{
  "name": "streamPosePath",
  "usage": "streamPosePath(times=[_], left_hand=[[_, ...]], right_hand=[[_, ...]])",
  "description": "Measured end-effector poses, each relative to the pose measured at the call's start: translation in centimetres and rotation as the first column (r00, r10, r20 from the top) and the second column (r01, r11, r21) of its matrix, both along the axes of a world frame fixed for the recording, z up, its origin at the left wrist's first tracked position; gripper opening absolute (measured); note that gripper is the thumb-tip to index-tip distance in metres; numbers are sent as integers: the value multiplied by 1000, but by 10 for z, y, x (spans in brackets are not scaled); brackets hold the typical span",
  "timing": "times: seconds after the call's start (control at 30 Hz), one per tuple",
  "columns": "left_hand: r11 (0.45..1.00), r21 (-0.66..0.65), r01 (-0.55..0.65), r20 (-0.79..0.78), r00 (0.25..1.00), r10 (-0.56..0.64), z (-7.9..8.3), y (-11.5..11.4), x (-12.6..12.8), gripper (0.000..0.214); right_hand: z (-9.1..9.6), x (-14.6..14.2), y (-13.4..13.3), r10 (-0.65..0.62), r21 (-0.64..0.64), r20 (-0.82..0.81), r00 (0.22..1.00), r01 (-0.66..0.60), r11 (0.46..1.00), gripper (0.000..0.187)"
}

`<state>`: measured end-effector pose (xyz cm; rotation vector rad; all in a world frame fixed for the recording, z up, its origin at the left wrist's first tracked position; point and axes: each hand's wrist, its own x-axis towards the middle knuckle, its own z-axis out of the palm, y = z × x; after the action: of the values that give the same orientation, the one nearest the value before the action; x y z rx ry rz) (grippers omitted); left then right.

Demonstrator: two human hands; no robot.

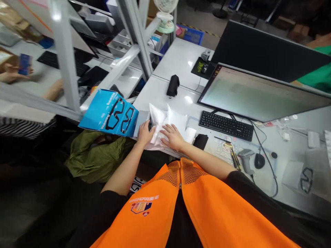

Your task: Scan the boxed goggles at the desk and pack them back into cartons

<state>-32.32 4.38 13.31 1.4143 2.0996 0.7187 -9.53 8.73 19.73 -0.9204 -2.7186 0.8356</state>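
A white, soft-looking wrapping sheet or bag (160,119) lies crumpled at the desk's front edge, two corners standing up. My right hand (173,137) rests flat on it, fingers spread. At its left side, my left hand (145,134) has curled fingers, with a small dark thing (150,125) showing between thumb and forefinger; its kind is hard to make out. Beside that hand stands an opened blue box (103,112) printed with black frame-like shapes. Right of the wrapping lie a white bundle (190,135) and a black pouch (200,142).
A black cylindrical case (173,85) lies farther back. On the right are a monitor (261,93), keyboard (226,125), scanner (246,160) and mouse (259,161). A metal frame post (141,41) rises at left; beyond it a co-worker's hand (10,73) holds a blue card-like item.
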Motion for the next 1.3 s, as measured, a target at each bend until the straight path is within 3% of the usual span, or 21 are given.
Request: streamPosePath(times=[0.07, 0.13, 0.2, 0.27, 0.33, 0.37, 0.43, 0.53, 0.67, 0.83, 0.97, 1.03, 1.1, 1.2, 1.3], left_hand=[[998, -57, 36, 117, 993, -29, -5, -2, 9, 73], [991, -118, 59, 201, 979, -34, -8, -3, 21, 88], [985, -149, 83, 245, 968, -45, -10, -1, 34, 103], [981, -158, 115, 253, 965, -73, -9, 3, 44, 109], [976, -151, 159, 248, 961, -119, -7, 8, 53, 105], [972, -140, 188, 247, 957, -150, -6, 11, 56, 102], [961, -106, 254, 255, 941, -221, -3, 16, 63, 94], [946, -67, 316, 277, 917, -287, 2, 21, 68, 86], [940, -70, 333, 314, 902, -296, 9, 16, 69, 80], [952, -14, 307, 374, 884, -280, 9, -1, 79, 70], [954, -26, 298, 360, 893, -269, 11, 0, 90, 62], [951, -93, 296, 284, 923, -260, 18, 4, 93, 63], [964, -119, 238, 113, 968, -225, 30, 9, 99, 63], [985, 34, 172, -127, 978, -166, 47, 12, 124, 62], [950, 143, 278, -96, 959, -267, 51, 12, 177, 51]], right_hand=[[1, 45, -10, -163, -43, -93, 982, 160, 986, 45], [-3, 100, -21, -391, -98, -142, 910, 380, 920, 46], [-13, 155, -32, -652, -159, -124, 748, 634, 757, 49], [-28, 198, -43, -853, -237, -16, 522, 826, 511, 61], [-46, 222, -51, -929, -310, 131, 346, 904, 294, 80], [-55, 227, -55, -933, -342, 196, 301, 913, 222, 90], [-72, 225, -59, -920, -402, 278, 278, 903, 151, 107], [-92, 210, -62, -915, -479, 287, 284, 870, 120, 120], [-102, 203, -62, -942, -513, 216, 257, 851, 115, 109], [-92, 231, -58, -970, -626, 138, 198, 776, 70, 97], [-79, 259, -54, -979, -734, 82, 186, 676, 68, 95], [-74, 271, -55, -977, -691, 106, 184, 720, 60, 97], [-72, 281, -58, -968, -582, 163, 191, 811, 62, 98], [-73, 290, -69, -944, -390, 246, 218, 914, 109, 96], [-77, 290, -79, -927, -309, 273, 256, 936, 168, 97]])
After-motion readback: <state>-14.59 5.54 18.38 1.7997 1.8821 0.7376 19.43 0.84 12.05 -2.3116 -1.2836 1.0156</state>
